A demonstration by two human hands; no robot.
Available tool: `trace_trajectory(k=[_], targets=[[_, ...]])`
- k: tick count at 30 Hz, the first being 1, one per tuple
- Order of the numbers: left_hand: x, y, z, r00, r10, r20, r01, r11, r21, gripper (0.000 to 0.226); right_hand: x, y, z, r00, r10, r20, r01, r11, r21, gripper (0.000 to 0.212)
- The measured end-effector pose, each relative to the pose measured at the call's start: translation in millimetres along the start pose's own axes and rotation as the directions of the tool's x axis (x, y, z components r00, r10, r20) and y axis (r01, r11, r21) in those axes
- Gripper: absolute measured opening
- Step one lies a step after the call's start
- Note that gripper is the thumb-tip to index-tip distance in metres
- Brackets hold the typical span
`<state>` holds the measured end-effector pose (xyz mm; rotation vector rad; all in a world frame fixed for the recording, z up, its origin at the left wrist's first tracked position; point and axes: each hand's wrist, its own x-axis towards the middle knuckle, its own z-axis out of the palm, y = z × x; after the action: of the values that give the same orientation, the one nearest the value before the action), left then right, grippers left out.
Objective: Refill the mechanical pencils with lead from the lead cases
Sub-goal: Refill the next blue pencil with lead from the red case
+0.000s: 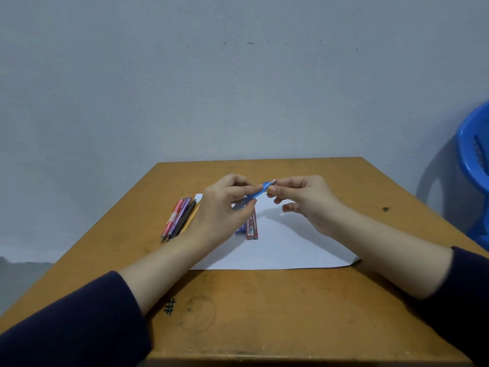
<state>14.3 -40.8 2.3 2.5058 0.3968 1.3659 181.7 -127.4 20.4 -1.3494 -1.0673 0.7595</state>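
Head: blue pencil (258,193) in left hand (222,207)

Dark navy long fabric left sleeve (66,321), plain, cuff ending at mid-forearm. Matching dark navy right sleeve (468,284), same plain cuff. Beyond the cuffs, bare forearms, left hand (222,207) and right hand (309,202).

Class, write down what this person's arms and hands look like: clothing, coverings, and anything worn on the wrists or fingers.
Both arms wear dark navy long sleeves, the left sleeve and the right sleeve, plain with no visible print. Each ends partway up the forearm, so the wrists are uncovered. The left hand and right hand are bare: no gloves, rings, watch or bracelet show.
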Motion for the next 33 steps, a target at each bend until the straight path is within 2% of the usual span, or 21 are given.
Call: trace_trajectory(k=[5, 9, 14, 17, 19, 21, 24, 29, 33], targets=[[-1.0, 2.3, 1.4, 0.999, -0.030, -0.026, 0.028, 0.996, -0.080, 0.031, 3.4, -0.5, -2.2, 0.999, 0.049, 0.010, -0.050, 0.990, 0.135, 0.008], [-2.0, 3.8, 1.8, 0.998, 0.007, -0.056, -0.011, 0.997, -0.074, 0.027, 2.9, -1.0, -0.3, 0.997, 0.013, 0.071, -0.023, 0.990, 0.137, 0.013], [-2.3, 9.6, 4.9, 0.997, -0.014, -0.081, 0.005, 0.995, -0.099, 0.025, 1.6, -0.7, 3.9, 1.000, 0.014, 0.023, -0.018, 0.980, 0.197, 0.011], [-2.0, 14.3, 2.5, 0.991, -0.130, -0.035, 0.123, 0.980, -0.155, 0.025, 3.1, -3.9, 3.6, 0.999, 0.041, 0.022, -0.046, 0.938, 0.343, 0.008], [-1.6, 16.1, 0.9, 0.961, -0.272, 0.051, 0.276, 0.947, -0.161, 0.027, 4.7, -7.0, 2.9, 0.996, 0.084, 0.034, -0.090, 0.854, 0.513, 0.007], [-1.0, 18.3, 0.3, 0.896, -0.420, 0.144, 0.443, 0.868, -0.223, 0.028, 5.7, -9.5, 1.9, 0.990, 0.120, 0.078, -0.141, 0.736, 0.662, 0.009], [-0.2, 27.4, -0.5, 0.797, -0.555, 0.238, 0.602, 0.692, -0.398, 0.025, 5.5, -10.0, 3.6, 0.982, 0.138, 0.132, -0.190, 0.642, 0.743, 0.014], [-1.0, 38.4, -1.0, 0.668, -0.616, 0.416, 0.736, 0.466, -0.491, 0.011, 8.6, -8.7, 2.2, 0.977, 0.127, 0.172, -0.213, 0.494, 0.843, 0.014], [2.1, 42.9, 2.7, 0.563, -0.646, 0.516, 0.797, 0.260, -0.545, 0.030, 8.3, -12.8, 0.7, 0.971, 0.172, 0.166, -0.224, 0.417, 0.881, 0.022]])
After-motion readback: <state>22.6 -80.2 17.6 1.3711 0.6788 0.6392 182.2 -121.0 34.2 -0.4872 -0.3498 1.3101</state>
